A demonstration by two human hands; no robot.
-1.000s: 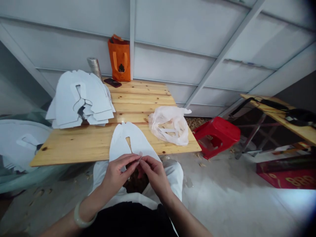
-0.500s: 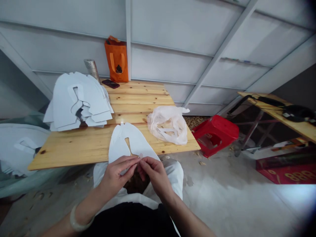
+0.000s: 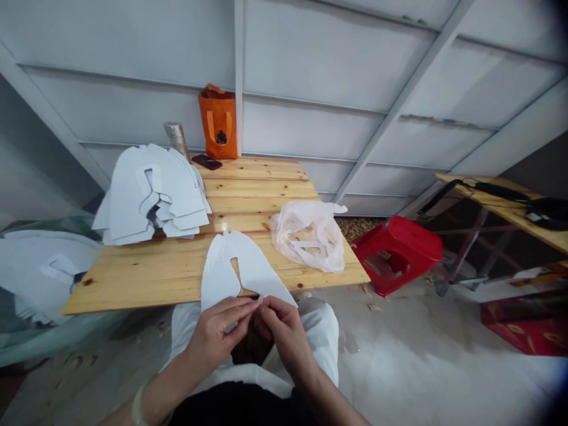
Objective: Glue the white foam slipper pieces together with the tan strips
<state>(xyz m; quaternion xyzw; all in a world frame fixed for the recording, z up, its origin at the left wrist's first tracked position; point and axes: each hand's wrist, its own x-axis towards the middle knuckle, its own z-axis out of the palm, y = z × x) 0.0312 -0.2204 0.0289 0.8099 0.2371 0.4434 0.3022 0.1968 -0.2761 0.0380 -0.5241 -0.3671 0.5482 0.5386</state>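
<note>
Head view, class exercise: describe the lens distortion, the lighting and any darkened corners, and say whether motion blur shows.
In the head view, wide-angle distortion slants the wall ribs and splays the wooden table; the lighting is soft, with gentle shadows; the top right corner darkens; the right hand shows no strong blur.
</note>
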